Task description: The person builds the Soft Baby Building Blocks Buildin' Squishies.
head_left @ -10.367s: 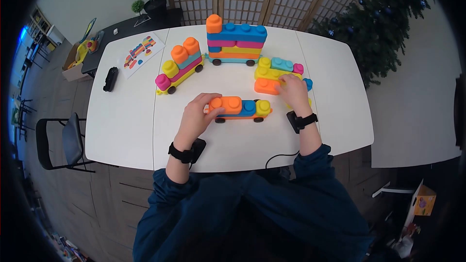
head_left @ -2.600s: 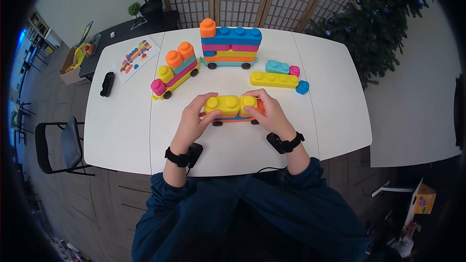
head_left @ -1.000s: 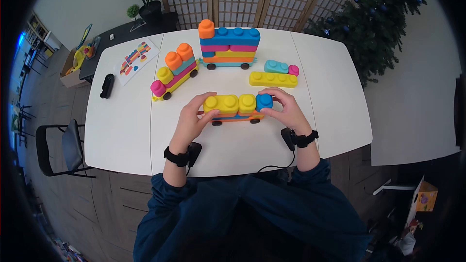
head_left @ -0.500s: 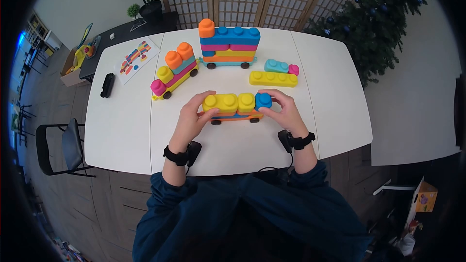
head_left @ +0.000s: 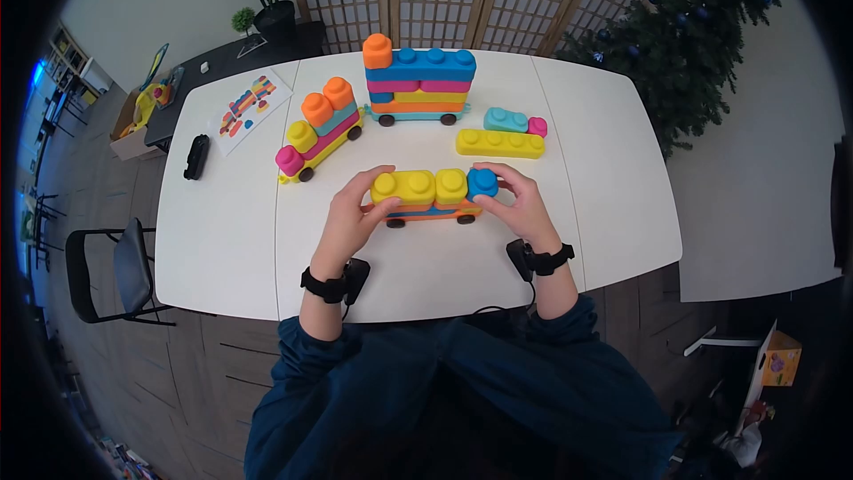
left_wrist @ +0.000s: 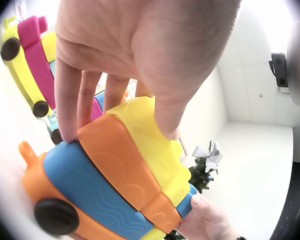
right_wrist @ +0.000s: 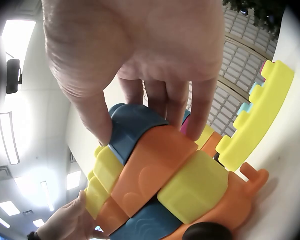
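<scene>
In the head view, my left hand point(head_left: 349, 216) grips the left end of a toy train car, its fingers and thumb around a yellow two-stud block point(head_left: 404, 189) on top. Thumb and fingers of my right hand point(head_left: 527, 206) pinch a blue one-stud block point(head_left: 482, 184) at the car's right end. Between these sits a yellow one-stud block point(head_left: 451, 188). Under this top row, the left wrist view shows an orange block point(left_wrist: 117, 157), then a blue block point(left_wrist: 90, 185) on the orange wheeled base point(left_wrist: 37, 180). In the right wrist view the blue block point(right_wrist: 132, 127) rests on an orange block point(right_wrist: 152, 162).
Farther back stand a tall stacked train car point(head_left: 422, 74) and, to its left, a lower train car point(head_left: 324, 133). At right lie a long yellow block point(head_left: 500, 144), a teal block point(head_left: 506, 120) and a small pink block point(head_left: 537, 127). A picture sheet point(head_left: 253, 108) and black case point(head_left: 196, 157) lie at left.
Orange and yellow blocks from the right-hand pile now sit on the car. The small blue block also left the pile and is at the car's right end. Over the last half second almost nothing moved.
</scene>
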{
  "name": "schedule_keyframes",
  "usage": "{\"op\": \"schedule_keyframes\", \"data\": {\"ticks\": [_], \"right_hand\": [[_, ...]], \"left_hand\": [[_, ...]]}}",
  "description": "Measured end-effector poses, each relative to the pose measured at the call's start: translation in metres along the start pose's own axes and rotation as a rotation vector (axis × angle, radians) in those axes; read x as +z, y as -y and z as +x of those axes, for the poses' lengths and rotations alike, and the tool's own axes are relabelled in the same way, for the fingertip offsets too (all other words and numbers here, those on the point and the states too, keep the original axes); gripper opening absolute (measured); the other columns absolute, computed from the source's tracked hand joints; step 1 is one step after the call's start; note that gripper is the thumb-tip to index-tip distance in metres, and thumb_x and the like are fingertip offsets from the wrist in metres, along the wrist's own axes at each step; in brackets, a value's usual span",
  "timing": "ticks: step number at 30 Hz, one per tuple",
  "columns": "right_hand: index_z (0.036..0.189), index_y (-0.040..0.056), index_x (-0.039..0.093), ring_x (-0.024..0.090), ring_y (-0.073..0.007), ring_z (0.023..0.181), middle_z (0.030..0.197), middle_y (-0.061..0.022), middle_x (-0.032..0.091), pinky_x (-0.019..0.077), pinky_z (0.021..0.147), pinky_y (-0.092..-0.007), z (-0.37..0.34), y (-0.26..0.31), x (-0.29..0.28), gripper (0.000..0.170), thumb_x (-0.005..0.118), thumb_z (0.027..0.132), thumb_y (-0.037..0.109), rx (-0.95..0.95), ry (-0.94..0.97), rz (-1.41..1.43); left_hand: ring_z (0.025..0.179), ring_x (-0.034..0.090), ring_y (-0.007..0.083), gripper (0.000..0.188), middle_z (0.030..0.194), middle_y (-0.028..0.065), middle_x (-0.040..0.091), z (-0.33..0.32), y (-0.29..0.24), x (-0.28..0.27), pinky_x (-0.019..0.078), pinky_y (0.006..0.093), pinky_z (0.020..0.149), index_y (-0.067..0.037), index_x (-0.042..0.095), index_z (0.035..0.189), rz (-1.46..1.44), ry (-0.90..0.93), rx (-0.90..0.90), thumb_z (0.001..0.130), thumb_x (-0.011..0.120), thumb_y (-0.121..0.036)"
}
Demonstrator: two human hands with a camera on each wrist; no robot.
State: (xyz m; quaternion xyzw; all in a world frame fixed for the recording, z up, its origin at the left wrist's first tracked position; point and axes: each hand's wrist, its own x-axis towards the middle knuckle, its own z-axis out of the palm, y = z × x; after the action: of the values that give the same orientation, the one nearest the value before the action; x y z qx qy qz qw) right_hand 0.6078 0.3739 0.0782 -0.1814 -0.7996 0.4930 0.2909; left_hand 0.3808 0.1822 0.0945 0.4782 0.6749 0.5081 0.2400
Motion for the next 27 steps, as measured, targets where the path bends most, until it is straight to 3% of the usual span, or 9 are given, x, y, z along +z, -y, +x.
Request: {"op": "schedule_keyframes", "data": {"ticks": [1,10,12,14,16,19,23,25,27], "right_hand": [[0.129,0.0057,0.065,0.067,-0.0172,0.106,0.118,-0.0081,0.071,0.0524,0.095,-0.0315,0.0,0.0,0.0,0.046,0.079,0.085,0.008,0.0,0.0,0.0],[0.131,0.0074,0.064,0.065,-0.0181,0.112,0.126,-0.0084,0.069,0.0509,0.097,-0.0331,0.005,-0.002,-0.012,0.048,0.078,0.085,0.011,0.01,0.077,-0.026],[0.133,0.0093,0.063,0.063,-0.0192,0.118,0.132,-0.0073,0.066,0.0496,0.099,-0.0353,0.012,-0.007,-0.031,0.048,0.076,0.088,0.011,0.09,0.181,-0.094],[0.136,0.0105,0.061,0.061,-0.023,0.123,0.133,-0.0083,0.065,0.0488,0.101,-0.036,0.02,-0.029,-0.049,0.049,0.075,0.089,0.014,0.13,0.13,-0.052],[0.13,0.0085,0.063,0.063,-0.0288,0.117,0.127,-0.0102,0.066,0.051,0.098,-0.0371,0.031,-0.044,-0.066,0.042,0.073,0.09,0.015,-0.027,-0.207,-0.572],[0.118,0.005,0.067,0.063,-0.0343,0.11,0.121,-0.0137,0.066,0.0525,0.094,-0.0411,0.042,-0.062,-0.08,0.032,0.073,0.088,0.016,0.06,-0.358,-0.793],[0.11,0.0037,0.068,0.063,-0.0356,0.105,0.116,-0.0139,0.065,0.0527,0.091,-0.0438,0.047,-0.088,-0.085,0.025,0.073,0.088,0.015,0.205,-0.26,-0.833],[0.111,0.0044,0.068,0.063,-0.0354,0.106,0.114,-0.014,0.065,0.0527,0.091,-0.0433,0.049,-0.094,-0.085,0.027,0.074,0.087,0.015,0.29,-0.239,-0.8],[0.111,0.0041,0.067,0.063,-0.0355,0.105,0.114,-0.014,0.064,0.0528,0.09,-0.0433,0.048,-0.093,-0.084,0.027,0.074,0.087,0.015,0.262,-0.25,-0.798]], "left_hand": [[0.123,0.059,0.0216,0.045,0.131,0.0108,0.062,0.0,-0.001,-0.001,0.0618,0.0343,0.089,-0.003,0.058,0.135,-0.012,0.02,-0.028,0.093,0.073,-0.01],[0.123,0.06,0.0211,0.045,0.131,0.0111,0.063,0.001,0.001,-0.001,0.0617,0.0338,0.087,-0.004,0.059,0.135,0.0,0.02,-0.034,0.093,0.073,-0.011],[0.123,0.06,0.0209,0.045,0.132,0.011,0.063,0.001,0.0,-0.003,0.0616,0.0335,0.087,-0.004,0.059,0.135,0.003,0.025,-0.04,0.092,0.073,-0.01],[0.123,0.06,0.0208,0.045,0.132,0.0108,0.063,0.001,0.0,-0.004,0.0615,0.0332,0.087,-0.004,0.059,0.135,0.007,0.028,-0.046,0.092,0.073,-0.01],[0.122,0.06,0.0206,0.046,0.132,0.0105,0.063,0.001,0.003,-0.004,0.0614,0.0328,0.086,-0.005,0.059,0.135,0.014,0.026,-0.033,0.092,0.073,-0.011],[0.122,0.061,0.0207,0.046,0.132,0.0103,0.063,0.001,0.002,-0.004,0.0614,0.0326,0.086,-0.005,0.059,0.135,0.018,0.025,-0.025,0.092,0.073,-0.011],[0.111,0.068,0.0243,0.048,0.124,0.011,0.067,0.002,0.008,-0.002,0.0617,0.034,0.081,-0.01,0.061,0.134,0.035,-0.022,0.044,0.09,0.077,-0.021],[0.124,0.06,0.0212,0.046,0.134,0.0106,0.063,0.001,0.001,-0.005,0.0614,0.0323,0.086,-0.006,0.059,0.136,0.028,0.032,-0.033,0.092,0.073,-0.011],[0.124,0.06,0.0214,0.046,0.134,0.0106,0.063,0.0,0.001,-0.005,0.0613,0.0322,0.086,-0.006,0.059,0.136,0.032,0.029,-0.03,0.092,0.073,-0.011]]}}
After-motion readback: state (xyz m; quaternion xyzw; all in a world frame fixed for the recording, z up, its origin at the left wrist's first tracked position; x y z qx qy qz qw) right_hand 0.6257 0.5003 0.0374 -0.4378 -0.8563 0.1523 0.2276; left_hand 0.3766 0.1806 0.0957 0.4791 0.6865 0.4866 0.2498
